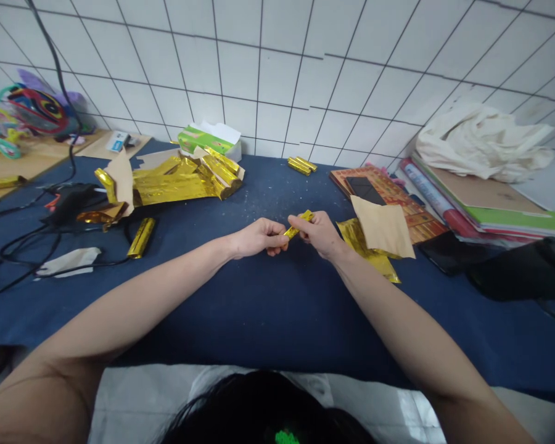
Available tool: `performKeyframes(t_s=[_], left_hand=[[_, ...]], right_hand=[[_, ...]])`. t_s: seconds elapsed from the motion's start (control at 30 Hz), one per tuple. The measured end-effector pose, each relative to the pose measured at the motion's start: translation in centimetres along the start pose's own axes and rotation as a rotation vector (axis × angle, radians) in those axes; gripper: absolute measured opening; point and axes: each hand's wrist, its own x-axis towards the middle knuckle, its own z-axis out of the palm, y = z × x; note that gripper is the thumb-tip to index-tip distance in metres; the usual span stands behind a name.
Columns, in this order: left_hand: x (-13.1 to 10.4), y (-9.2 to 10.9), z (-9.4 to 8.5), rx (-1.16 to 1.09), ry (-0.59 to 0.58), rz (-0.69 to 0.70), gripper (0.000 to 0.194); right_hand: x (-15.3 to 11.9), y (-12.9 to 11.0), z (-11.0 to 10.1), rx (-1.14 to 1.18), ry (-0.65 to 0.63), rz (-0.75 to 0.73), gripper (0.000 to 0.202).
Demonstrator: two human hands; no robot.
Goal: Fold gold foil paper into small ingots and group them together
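Observation:
Between my two hands is a small gold foil roll (293, 232), held slantwise above the blue cloth. My left hand (261, 237) pinches its lower left end, and my right hand (319, 233) grips the upper right end. Fingers cover part of the roll. Beyond my hands lie several finished-looking gold rolls (301, 165) near the wall. A gold foil sheet (382, 264) with a tan paper piece (386, 225) lies just right of my right hand. Another pair of gold rolls (141, 238) rests to the left.
Crumpled gold foil (176, 185) lies at back left before a green tissue box (208, 140). A black glue gun (71, 202) and cables sit at left. To the right are a patterned board (411, 209), a black phone (448, 251), stacked folders (504, 203) and a white cloth bag (481, 142).

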Motion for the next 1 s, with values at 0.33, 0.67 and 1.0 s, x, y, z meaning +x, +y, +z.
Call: performKeyframes(t_s=[0.33,0.67,1.0], left_hand=[[-0.2,0.6,-0.4,0.108,0.060,0.026,0.017],[0.0,-0.2,-0.4,0.183,0.076,0.047,0.022],[0.0,0.4,0.0,0.352,0.117,0.132,0.019]], right_hand=[[-0.5,0.1,1.5,-0.132,0.166,-0.135,0.048],[-0.9,0.4,2.1,-0.198,0.019,-0.091,0.050],[-0.7,0.4,2.2,-0.206,0.024,-0.096,0.050]])
